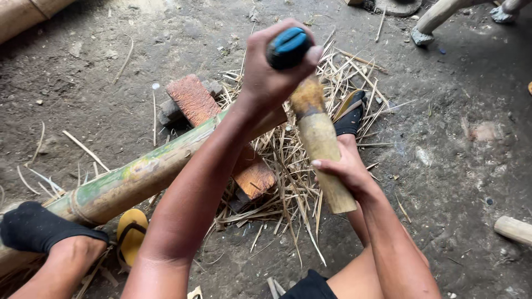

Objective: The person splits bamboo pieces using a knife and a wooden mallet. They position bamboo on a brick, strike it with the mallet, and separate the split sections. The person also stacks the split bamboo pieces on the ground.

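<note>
My left hand (266,77) is raised and closed around a tool handle with a blue and black grip (288,47); the tool's blade is hidden. Just under it stands a short, pale bamboo piece (320,141), tilted slightly. My right hand (343,171) grips that piece near its lower end. Behind my arms a long green bamboo pole (138,177) lies slantwise across a reddish wooden block (194,99). My feet are in black socks (33,227) and yellow sandals (131,235), one on either side.
Thin bamboo strips and shavings (288,182) are strewn over the dirt floor around the block. Another bamboo pole (22,16) lies at top left, a wooden pole (438,16) at top right, and a short bamboo end (512,230) at the right edge.
</note>
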